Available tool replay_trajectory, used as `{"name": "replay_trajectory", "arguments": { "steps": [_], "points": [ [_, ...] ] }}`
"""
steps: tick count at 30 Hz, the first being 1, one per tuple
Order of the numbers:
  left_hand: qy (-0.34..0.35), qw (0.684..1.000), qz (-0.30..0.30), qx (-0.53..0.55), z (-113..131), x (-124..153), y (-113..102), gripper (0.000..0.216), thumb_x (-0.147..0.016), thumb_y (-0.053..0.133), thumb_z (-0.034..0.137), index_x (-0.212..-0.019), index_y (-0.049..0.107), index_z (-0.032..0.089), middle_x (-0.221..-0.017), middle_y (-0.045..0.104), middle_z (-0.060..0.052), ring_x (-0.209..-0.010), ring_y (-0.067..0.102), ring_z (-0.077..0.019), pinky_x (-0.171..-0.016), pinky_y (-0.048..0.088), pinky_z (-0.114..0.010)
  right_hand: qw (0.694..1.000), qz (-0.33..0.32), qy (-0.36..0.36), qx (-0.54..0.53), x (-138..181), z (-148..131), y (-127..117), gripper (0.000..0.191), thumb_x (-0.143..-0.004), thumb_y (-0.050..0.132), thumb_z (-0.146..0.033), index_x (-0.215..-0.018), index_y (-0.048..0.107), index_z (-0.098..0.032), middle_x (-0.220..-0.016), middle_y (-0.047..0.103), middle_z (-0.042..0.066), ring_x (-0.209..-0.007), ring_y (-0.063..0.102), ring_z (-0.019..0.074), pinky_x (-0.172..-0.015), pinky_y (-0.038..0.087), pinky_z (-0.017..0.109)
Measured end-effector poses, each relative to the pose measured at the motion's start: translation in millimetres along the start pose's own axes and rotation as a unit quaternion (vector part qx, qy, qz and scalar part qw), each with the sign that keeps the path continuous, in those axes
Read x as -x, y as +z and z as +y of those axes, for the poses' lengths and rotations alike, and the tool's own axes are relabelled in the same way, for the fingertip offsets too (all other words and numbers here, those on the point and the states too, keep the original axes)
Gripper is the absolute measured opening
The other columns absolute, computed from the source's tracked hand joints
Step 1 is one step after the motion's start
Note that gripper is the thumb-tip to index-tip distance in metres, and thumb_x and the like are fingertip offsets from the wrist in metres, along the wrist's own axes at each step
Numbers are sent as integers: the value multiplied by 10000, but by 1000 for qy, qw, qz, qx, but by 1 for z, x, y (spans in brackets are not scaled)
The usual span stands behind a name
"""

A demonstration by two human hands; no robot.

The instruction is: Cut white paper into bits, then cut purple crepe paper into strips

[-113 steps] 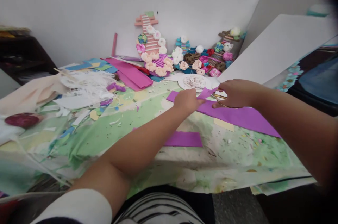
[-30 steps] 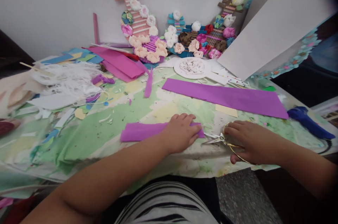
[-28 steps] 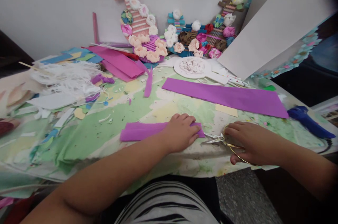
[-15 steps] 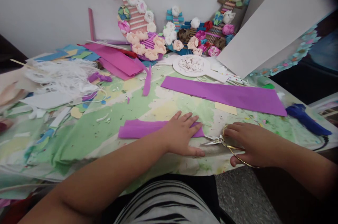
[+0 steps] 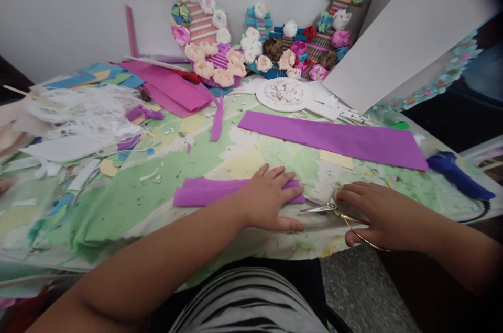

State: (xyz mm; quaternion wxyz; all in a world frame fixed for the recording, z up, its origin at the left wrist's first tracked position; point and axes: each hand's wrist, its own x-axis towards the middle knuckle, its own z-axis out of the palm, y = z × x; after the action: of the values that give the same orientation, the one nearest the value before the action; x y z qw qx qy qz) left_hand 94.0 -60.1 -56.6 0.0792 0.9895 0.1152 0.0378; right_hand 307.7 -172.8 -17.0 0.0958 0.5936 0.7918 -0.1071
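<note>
Spread flat, my left hand (image 5: 271,198) presses on a folded strip of purple crepe paper (image 5: 208,191), covering part of its right end. My right hand (image 5: 377,215) has its fingers through the gold handles of a pair of scissors (image 5: 328,207). The silver blades point left, slightly apart, close to the right end of the folded strip. I cannot tell whether they touch the paper. Beyond my hands lies a longer flat strip of purple crepe paper (image 5: 334,139), with a small cream piece of paper (image 5: 337,158) by its near edge.
A blue glue gun (image 5: 459,176) lies at the right edge. White string (image 5: 86,110), paper scraps and pink crepe paper (image 5: 168,89) cover the left. Behind stand flower-decorated crafts (image 5: 208,34) and a white round-headed piece (image 5: 285,95). A large white panel (image 5: 408,34) leans at right.
The scissor blades have come closer together, and my right hand has shifted slightly right. My left hand stays flat on the folded paper. The view has moved a little.
</note>
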Motion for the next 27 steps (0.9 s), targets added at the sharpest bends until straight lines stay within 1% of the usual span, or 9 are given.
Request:
{"name": "replay_trajectory", "arguments": {
  "steps": [3,8,14,19,23,27],
  "points": [
    [0,1000,3,-7,0,0,-1,687,-658,211,646,-1196,293,226,-1270,285,-86,-1151,207,-281,-907,112,-473,1000,-7,-4,-3,-2,-1,0,563,-583,429,-621,-926,494,-179,-822,525,89,-731,474,221,-607,336,333],
    [3,1000,5,-8,1,0,0,663,-665,231,633,-1180,320,224,-1261,300,-86,-1148,212,-278,-906,115,-474,1000,-4,-22,-7,-9,-3,-3,549,-576,448,-610,-904,503,-174,-797,524,83,-714,474,209,-606,325,320],
    [4,1000,8,-8,1,0,1,668,-665,229,633,-1183,315,220,-1258,304,-87,-1146,211,-286,-906,110,-483,999,3,-39,17,-16,-10,-8,482,-585,455,-590,-825,528,-178,-735,531,68,-695,478,208,-602,311,316],
    [3,1000,8,-8,1,0,1,663,-664,234,633,-1181,315,226,-1259,302,-86,-1146,210,-288,-902,114,-487,999,17,-30,36,-14,-17,-7,513,-589,426,-613,-843,530,-179,-726,535,66,-674,475,204,-599,309,322],
    [4,1000,2,-12,1,0,1,663,-659,241,636,-1185,305,236,-1257,306,-82,-1149,205,-288,-900,112,-487,997,35,-37,51,-13,-20,-2,515,-602,402,-620,-820,530,-171,-724,537,74,-689,478,207,-618,307,326],
    [7,1000,-6,-19,1,0,2,672,-659,219,642,-1201,278,249,-1281,266,-79,-1162,181,-288,-903,96,-488,996,44,-38,62,-14,-20,1,543,-597,390,-634,-835,527,-165,-742,540,80,-715,479,216,-625,307,329]
  ]
}}
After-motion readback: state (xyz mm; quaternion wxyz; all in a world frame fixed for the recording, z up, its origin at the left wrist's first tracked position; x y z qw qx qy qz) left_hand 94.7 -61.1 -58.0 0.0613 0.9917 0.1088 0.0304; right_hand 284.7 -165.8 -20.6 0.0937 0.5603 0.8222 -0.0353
